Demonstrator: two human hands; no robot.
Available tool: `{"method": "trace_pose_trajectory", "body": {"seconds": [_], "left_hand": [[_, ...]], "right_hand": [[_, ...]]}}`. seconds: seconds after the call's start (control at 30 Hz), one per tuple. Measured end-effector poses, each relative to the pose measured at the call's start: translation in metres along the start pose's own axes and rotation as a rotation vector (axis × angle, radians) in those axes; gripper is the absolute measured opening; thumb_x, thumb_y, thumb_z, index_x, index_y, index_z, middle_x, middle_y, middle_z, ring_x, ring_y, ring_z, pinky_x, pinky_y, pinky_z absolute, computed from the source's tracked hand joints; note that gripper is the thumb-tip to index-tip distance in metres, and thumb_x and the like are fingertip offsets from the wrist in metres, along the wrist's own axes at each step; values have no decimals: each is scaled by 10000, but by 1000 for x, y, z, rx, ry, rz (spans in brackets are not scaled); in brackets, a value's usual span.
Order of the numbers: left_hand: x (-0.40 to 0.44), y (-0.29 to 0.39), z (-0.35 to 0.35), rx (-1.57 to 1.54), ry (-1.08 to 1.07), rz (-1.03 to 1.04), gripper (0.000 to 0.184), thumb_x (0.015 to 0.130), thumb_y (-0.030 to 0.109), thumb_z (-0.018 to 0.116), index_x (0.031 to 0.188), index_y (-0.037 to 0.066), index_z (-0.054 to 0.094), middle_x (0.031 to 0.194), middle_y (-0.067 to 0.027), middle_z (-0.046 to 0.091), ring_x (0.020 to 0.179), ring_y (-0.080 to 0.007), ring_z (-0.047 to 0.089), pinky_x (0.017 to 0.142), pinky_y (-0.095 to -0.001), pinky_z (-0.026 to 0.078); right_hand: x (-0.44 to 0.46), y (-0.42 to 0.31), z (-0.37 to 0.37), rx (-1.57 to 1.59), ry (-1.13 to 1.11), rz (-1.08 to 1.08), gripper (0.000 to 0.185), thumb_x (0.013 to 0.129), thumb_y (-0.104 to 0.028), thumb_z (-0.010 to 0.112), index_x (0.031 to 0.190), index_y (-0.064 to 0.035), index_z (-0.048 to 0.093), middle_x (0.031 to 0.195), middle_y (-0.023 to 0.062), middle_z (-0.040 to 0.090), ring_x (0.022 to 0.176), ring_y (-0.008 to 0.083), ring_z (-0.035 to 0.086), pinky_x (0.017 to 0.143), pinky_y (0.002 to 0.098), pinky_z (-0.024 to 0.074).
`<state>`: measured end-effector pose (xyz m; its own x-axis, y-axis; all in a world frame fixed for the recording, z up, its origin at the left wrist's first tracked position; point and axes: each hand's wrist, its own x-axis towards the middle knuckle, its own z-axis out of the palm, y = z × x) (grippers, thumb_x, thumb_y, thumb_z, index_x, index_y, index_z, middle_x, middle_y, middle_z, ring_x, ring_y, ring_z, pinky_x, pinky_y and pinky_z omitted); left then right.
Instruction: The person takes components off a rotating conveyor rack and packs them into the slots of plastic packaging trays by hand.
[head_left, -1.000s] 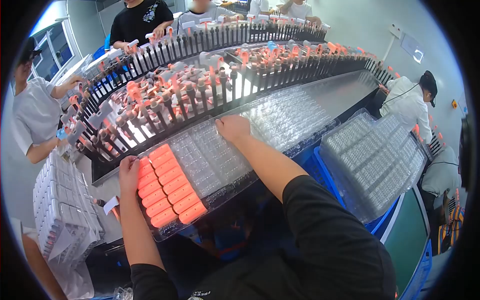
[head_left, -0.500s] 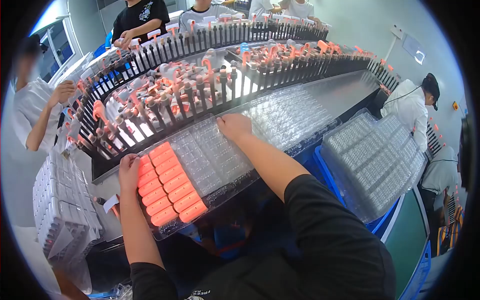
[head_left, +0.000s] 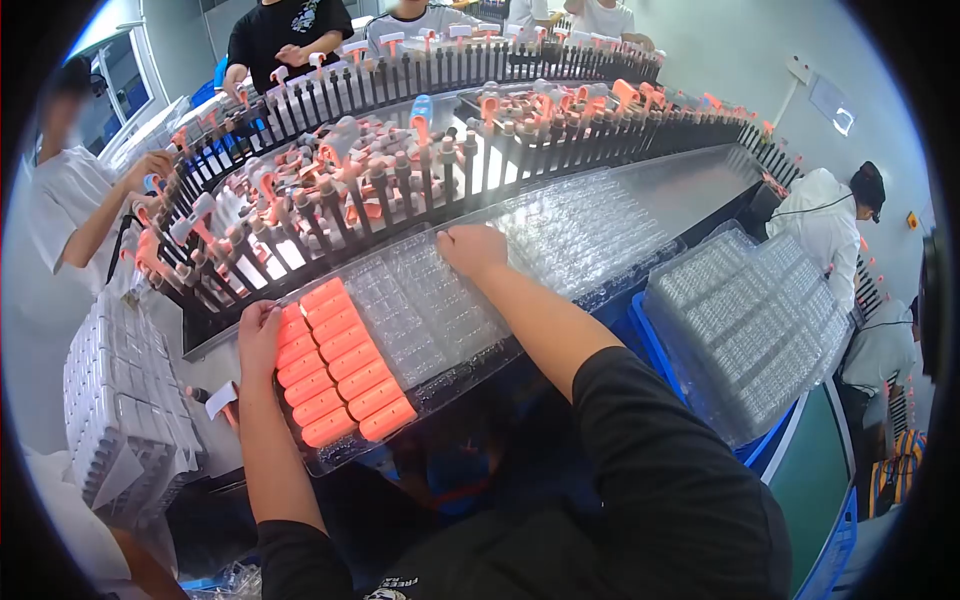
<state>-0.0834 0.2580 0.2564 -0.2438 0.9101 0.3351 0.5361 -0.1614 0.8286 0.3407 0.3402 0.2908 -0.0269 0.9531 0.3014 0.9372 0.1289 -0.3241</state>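
A clear plastic tray (head_left: 432, 300) lies at a slant on the bench in front of me. Two columns of glossy orange plastic pieces (head_left: 345, 340) fill its left part, and the pockets further right hold no pieces. My left hand (head_left: 260, 335) pinches the tray's left edge beside the upper orange pieces. At the tray's far edge, my right hand (head_left: 474, 250) is closed on the rim, its fingertips partly hidden.
Beyond the tray runs a curved line of black pegs (head_left: 385, 195) around heaped orange and grey parts (head_left: 330, 165). Stacked clear trays (head_left: 745, 335) stand right in a blue crate (head_left: 655, 345); white stacked trays (head_left: 125, 400) stand left. Several people work around the line.
Both my hands keep their hold on the tray, which has hardly moved. Parts on the pegs, including a blue one, have shifted left. Co-workers' hands at the back and left have moved.
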Motion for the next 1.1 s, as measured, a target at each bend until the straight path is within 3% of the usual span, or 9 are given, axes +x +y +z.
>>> {"method": "trace_pose_trajectory", "body": {"seconds": [0.13,0.43,0.5,0.67,0.73,0.87,0.93,1.03,1.1], "left_hand": [[6,-18,0,-4,-18,61,175,979,150,671,1092,16,678,914,13,630,834,-77,572,752,-249,483],[0,-2,2,-2,3,39,164,967,137,685,1078,16,677,994,-4,636,904,-91,582,821,-255,485],[1,-3,3,7,-3,0,194,946,141,702,1075,-3,691,1033,-72,651,930,-150,634,850,-300,520],[-1,4,5,-16,12,36,234,928,168,714,1081,-9,698,1053,-119,660,934,-197,669,860,-335,539],[-4,11,5,51,28,95,248,925,180,715,1085,-8,698,1053,-129,663,935,-212,674,865,-341,539],[-6,24,5,62,28,53,253,919,194,714,1078,-3,704,1066,-150,670,971,-249,685,884,-362,539],[-7,31,3,76,32,61,243,918,193,710,1069,2,710,1071,-158,672,990,-265,688,887,-372,542],[-9,34,4,101,66,69,247,902,205,717,1043,2,722,1056,-173,675,998,-302,686,886,-393,544],[-4,29,1,134,77,119,245,888,213,726,1015,3,723,1020,-186,677,989,-333,678,880,-417,542]], "right_hand": [[1,2,2,28,8,-4,432,972,-455,512,868,-118,762,906,139,747,903,387,713,792,520,555],[3,7,6,86,-13,-3,425,960,-454,532,885,-102,758,910,153,740,906,391,705,819,504,543],[2,14,4,145,-48,-20,405,947,-445,572,894,-88,754,910,167,739,908,387,710,812,497,541],[21,19,-58,504,227,64,293,914,-337,722,865,-48,710,831,148,723,759,349,703,710,445,525],[57,36,-84,473,625,-92,274,925,-319,705,885,-49,689,784,139,695,720,332,688,695,450,521],[131,57,-165,163,931,-92,283,891,-355,699,943,-77,709,1001,152,721,1033,337,678,920,481,507],[168,64,-179,-94,960,154,388,847,-404,715,1013,-54,736,1026,170,744,1066,344,697,962,459,516],[186,56,-214,-57,254,159,450,809,-390,717,1076,-29,751,1081,200,758,1099,346,710,992,431,523],[203,56,-214,-152,216,74,415,800,-361,741,1043,-24,758,1036,205,759,1015,354,719,923,429,539]]}}
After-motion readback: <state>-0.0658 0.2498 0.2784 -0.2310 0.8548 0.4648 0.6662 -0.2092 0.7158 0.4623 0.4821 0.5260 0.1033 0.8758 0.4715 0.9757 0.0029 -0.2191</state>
